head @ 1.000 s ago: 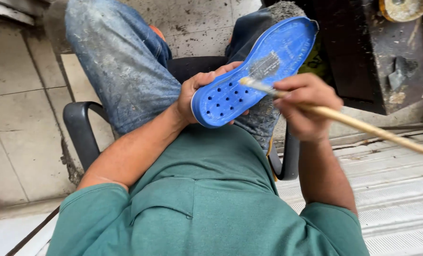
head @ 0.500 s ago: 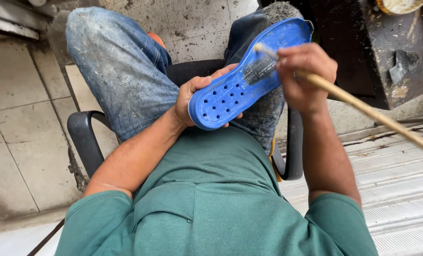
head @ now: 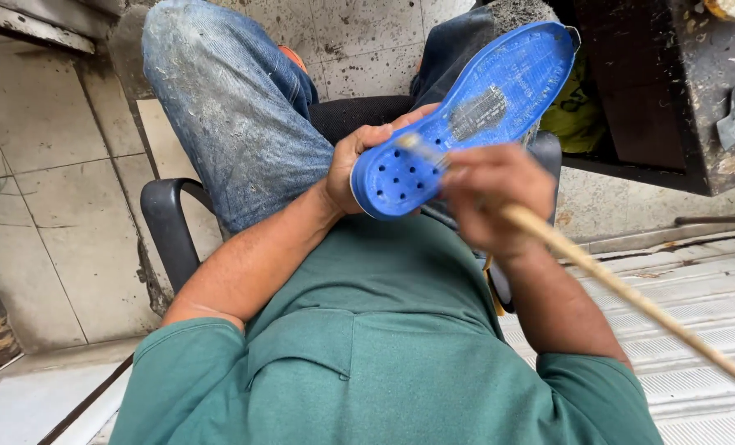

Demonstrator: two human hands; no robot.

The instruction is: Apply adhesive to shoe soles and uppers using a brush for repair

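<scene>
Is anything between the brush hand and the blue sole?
Nothing visible. The right hand holds the long wooden-handled brush with its tip at the blue sole, which the left hand grips at its near end.

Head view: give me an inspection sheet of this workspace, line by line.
Surface: tiled floor, stained and speckled.
Job's things: blue sole, perforated at the near end; wooden-handled brush, its tip at the sole, blurred.
Clutter: dark grimy bench with a metal piece on top.
Grippers: left hand grips the sole's near end; right hand grips the brush.
Cables: nothing seen.
Surroundings: black chair, ribbed metal plate.
</scene>
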